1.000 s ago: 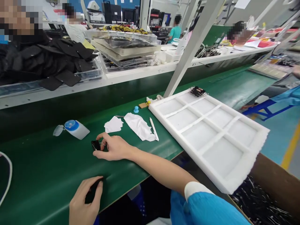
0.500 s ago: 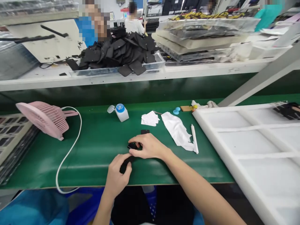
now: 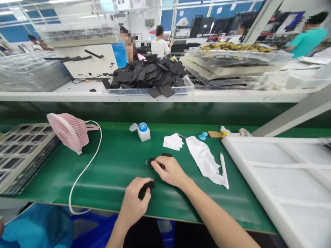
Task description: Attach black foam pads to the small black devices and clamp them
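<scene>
Near the front edge of the green bench, my left hand [image 3: 136,199] is closed around a small black flat piece [image 3: 149,186], its far end showing past the fingers. My right hand [image 3: 172,171] lies a little farther forward, fingers closed on a small black item [image 3: 151,162] with a metal ring at its left end. Fingers hide most of that item. Just beyond the right knuckles rests another black piece [image 3: 167,155], partly covered. The two hands are apart.
A pink fan [image 3: 68,132] with a white cable stands left. Behind my hands are a white bottle [image 3: 143,133] with a blue top, white paper pieces [image 3: 173,141] and a white cloth [image 3: 203,158]. A white divided tray [image 3: 261,165] lies right. Black pieces [image 3: 152,74] fill a shelf bin.
The head view has tilted up and shifted left. My hands have drawn apart, and the ring on the right hand's black item now shows.
</scene>
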A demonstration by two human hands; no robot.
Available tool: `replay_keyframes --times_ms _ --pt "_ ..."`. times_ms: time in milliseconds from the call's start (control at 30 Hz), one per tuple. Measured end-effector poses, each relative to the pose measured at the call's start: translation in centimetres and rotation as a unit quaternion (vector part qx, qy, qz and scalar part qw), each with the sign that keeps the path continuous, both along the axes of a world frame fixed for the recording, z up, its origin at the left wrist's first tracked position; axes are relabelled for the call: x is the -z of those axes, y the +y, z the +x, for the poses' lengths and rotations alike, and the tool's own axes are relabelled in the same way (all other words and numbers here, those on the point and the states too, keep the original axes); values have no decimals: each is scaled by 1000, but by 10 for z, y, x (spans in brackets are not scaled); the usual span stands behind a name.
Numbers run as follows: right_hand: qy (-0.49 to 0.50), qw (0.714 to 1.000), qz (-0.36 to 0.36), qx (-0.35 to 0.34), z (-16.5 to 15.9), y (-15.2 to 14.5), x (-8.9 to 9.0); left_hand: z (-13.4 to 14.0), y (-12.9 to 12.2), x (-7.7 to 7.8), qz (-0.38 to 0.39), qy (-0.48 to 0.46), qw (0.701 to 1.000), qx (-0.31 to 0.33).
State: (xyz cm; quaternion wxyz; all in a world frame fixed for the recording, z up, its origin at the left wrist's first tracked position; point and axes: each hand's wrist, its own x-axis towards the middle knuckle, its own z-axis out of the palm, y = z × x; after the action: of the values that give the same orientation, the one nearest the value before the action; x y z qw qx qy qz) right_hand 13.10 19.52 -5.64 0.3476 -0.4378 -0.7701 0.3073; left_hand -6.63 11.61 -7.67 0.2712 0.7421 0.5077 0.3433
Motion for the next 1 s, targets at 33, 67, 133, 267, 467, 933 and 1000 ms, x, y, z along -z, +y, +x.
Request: replay_keyframes --times_ms 33,67,133,267,467,933,1000 --pt "1 1000 -3 5 -1 0 0 0 0 0 -3 -2 1000 1" --pt "-3 1000 -7 9 -1 -1 0 0 0 0 -7 -2 1000 2" --pt "-16 1000 -19 12 -1 -1 0 1 0 -1 -12 -3 1000 4" --pt "-29 998 -42 19 0 -2 -1 1 -1 -1 -7 -9 1000 3" --pt "-66 992 -78 69 2 0 6 5 -3 -8 -2 -25 1000 -7" --pt "-122 973 -131 143 6 8 12 6 -6 -6 -4 -49 999 -22" --pt "-125 973 -135 140 7 9 13 6 -5 -5 5 -49 999 -21"
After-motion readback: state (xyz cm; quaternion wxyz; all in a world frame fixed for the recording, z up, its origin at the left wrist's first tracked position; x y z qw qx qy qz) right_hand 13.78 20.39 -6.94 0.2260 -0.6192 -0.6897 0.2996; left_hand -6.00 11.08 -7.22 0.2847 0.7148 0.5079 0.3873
